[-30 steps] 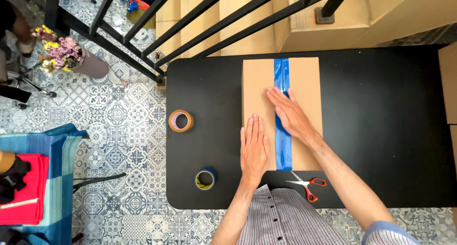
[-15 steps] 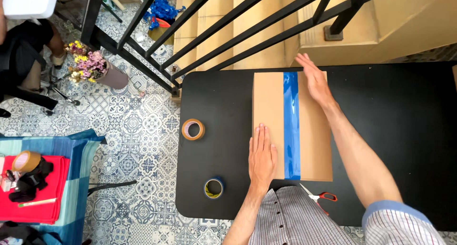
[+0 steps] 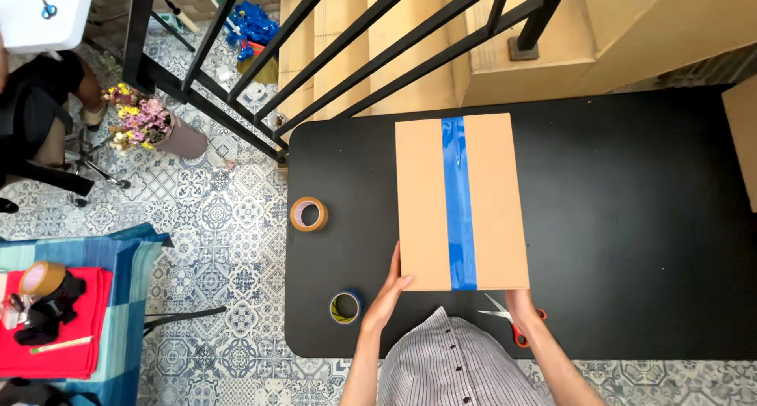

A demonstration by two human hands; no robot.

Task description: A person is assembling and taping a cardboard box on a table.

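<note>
A flat brown cardboard box (image 3: 422, 201) lies on the black table (image 3: 631, 217), sealed down its middle with a strip of blue tape (image 3: 458, 201). My left hand (image 3: 388, 296) grips the box's near left corner, thumb on top. My right hand (image 3: 522, 302) holds the near right corner from below the edge, mostly hidden by the box. Orange-handled scissors (image 3: 511, 321) lie just by my right hand. A blue tape roll (image 3: 345, 307) sits left of my left hand, and a brown tape roll (image 3: 308, 214) lies further up the table's left side.
A black railing (image 3: 331, 51) and beige stairs (image 3: 441, 43) stand behind the table. Another cardboard piece (image 3: 743, 138) pokes in at the right edge. On the patterned floor to the left are a flower pot (image 3: 158, 130), a chair (image 3: 47, 146) and a red cloth (image 3: 55, 327) with tape on it.
Both hands left the top of the box, where they were pressing along the blue tape, and came back to its near edge, one at each corner.
</note>
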